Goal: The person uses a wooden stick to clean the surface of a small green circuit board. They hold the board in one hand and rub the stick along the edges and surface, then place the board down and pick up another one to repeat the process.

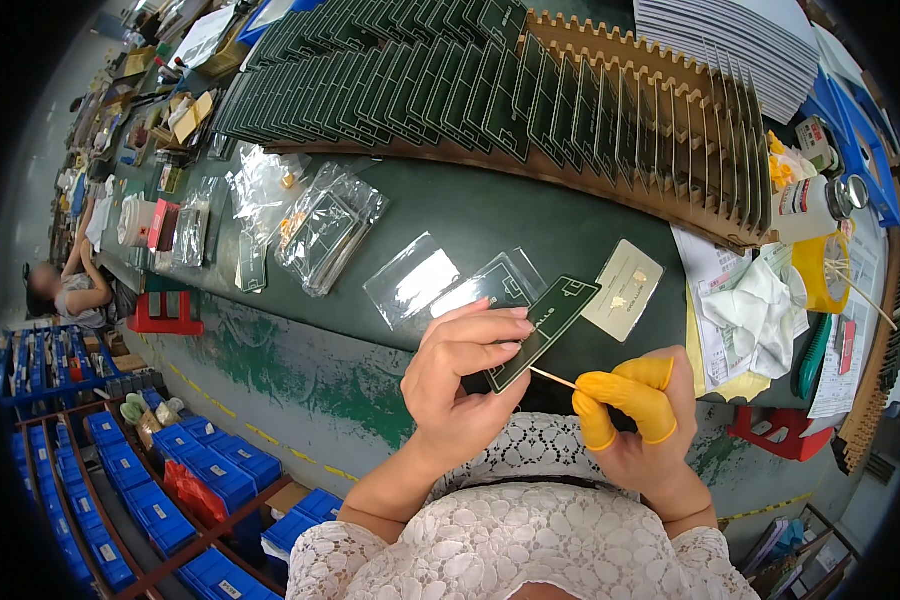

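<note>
A dark green card with pale line markings (545, 335) is gripped in my left hand (465, 375), tilted above the table's near edge. My right hand (635, 405), with yellow finger cots over several fingers, pinches a thin wooden stick (553, 378). The stick's far end meets the card's lower edge; whether it has a cotton tip is hidden. Just beyond the card lies a cream card (623, 290) with small yellowish bits on it. To the left are a clear plastic sleeve (413, 280) and a green card in a clear sleeve (505, 280), partly covered by my left hand.
Rows of upright green cards (420, 90) stand in notched cardboard racks (630, 185) across the back. At right are a solvent bottle (810, 208), a yellow cup of sticks (822, 275) and a white cloth (755, 315). Bagged cards (330, 230) lie left. A person (80, 285) sits far left.
</note>
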A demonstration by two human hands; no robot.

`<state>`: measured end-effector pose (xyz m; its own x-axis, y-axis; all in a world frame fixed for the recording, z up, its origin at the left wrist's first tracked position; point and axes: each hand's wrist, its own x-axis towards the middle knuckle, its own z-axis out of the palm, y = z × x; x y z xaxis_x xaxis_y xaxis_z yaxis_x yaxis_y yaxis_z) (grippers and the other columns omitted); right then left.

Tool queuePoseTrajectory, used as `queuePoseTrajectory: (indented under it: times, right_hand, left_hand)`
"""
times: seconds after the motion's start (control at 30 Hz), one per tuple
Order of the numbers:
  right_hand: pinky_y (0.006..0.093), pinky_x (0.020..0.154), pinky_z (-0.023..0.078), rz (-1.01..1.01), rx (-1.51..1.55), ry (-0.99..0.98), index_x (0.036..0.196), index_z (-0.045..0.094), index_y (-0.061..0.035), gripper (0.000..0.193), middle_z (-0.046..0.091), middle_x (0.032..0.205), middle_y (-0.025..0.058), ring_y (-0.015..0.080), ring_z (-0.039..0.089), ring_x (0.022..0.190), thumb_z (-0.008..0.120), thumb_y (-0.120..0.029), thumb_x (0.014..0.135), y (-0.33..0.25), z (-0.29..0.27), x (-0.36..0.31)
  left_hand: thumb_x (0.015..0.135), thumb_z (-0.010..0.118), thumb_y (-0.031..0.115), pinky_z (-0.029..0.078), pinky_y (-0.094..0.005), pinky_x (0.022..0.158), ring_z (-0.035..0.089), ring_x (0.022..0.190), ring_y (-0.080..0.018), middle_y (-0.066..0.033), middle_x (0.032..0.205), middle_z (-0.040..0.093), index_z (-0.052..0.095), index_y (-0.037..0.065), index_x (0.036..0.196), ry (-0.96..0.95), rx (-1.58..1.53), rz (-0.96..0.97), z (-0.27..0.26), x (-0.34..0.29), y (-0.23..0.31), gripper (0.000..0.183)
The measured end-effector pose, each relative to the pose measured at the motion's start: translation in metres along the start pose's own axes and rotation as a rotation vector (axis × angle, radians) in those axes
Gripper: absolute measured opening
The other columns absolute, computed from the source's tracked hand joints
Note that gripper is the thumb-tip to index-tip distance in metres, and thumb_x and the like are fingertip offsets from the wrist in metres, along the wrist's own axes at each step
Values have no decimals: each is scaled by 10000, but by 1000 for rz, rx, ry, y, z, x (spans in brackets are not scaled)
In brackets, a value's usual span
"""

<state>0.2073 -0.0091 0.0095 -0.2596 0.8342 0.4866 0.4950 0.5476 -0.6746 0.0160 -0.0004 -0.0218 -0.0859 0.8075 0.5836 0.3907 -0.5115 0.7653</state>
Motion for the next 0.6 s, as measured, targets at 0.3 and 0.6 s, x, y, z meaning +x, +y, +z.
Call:
queuePoseTrajectory:
  times: [0.3, 0.6]
  right_hand:
    - [342, 652, 397, -4, -4, 24, 1047, 719, -139, 376, 597, 910, 7, 216, 545, 743, 865, -86, 705, 1, -2, 1]
    - [327, 648, 451, 118, 15, 130, 1020, 718, -77, 293, 612, 880, 52, 223, 556, 750, 838, -29, 757, 10, -11, -3]
  left_hand:
    - [709, 793, -106, 542, -473, 956, 743, 973, -306, -137, 1000, 738, 592, 48, 952, -4, 5, -12, 0, 0, 1, 350]
    - [784, 728, -147, 519, -443, 991, 724, 971, -255, -132, 989, 712, 541, 48, 924, 69, -162, -228, -1, 1, 4, 304]
